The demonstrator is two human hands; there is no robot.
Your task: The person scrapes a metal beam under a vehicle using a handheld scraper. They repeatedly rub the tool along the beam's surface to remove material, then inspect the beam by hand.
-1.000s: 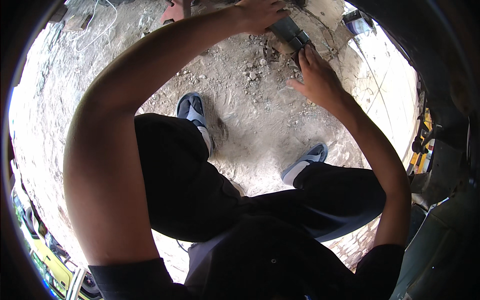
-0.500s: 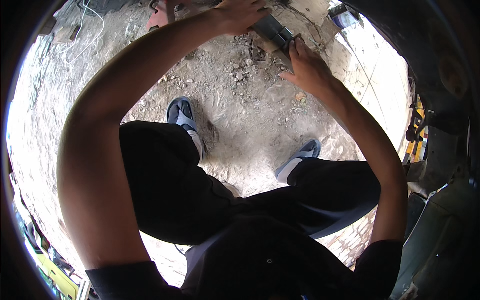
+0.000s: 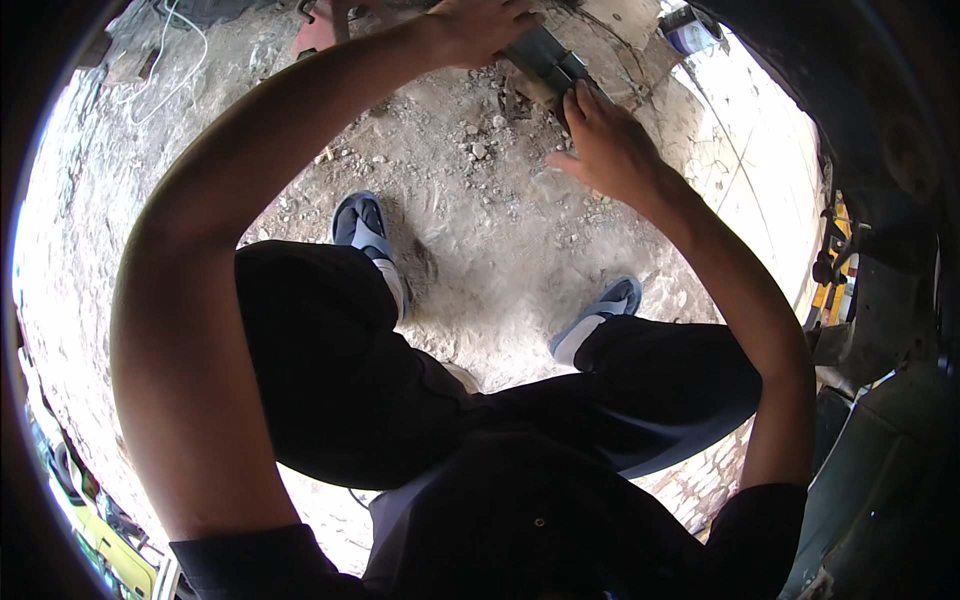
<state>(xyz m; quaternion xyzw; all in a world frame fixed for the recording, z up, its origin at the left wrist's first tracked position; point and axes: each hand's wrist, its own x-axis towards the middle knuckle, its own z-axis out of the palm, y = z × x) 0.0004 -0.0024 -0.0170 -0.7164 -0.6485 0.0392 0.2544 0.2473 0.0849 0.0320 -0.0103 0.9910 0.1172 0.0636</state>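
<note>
A dark grey, long, ridged part [image 3: 545, 57] with hard edges slants between my hands at the top of the view. What it belongs to is hidden. My left hand [image 3: 478, 32] grips its upper left end, partly cut off by the picture's edge. Over its lower right end lie the fingers of my right hand [image 3: 612, 142], stretched out side by side, with the thumb held apart. Whether anything thin lies under those fingers cannot be seen.
Dusty, stony ground [image 3: 480, 210] lies under my sandalled feet. A red metal object [image 3: 322, 28] stands at the far left, near a white cord [image 3: 190, 70]. At the far right sits a can [image 3: 692, 34]. Dark vehicle-like panels [image 3: 880, 440] line the right side.
My right hand has slid a little to the left along the part's lower end. A tan patch beside its fingers no longer shows. My left hand has hardly moved.
</note>
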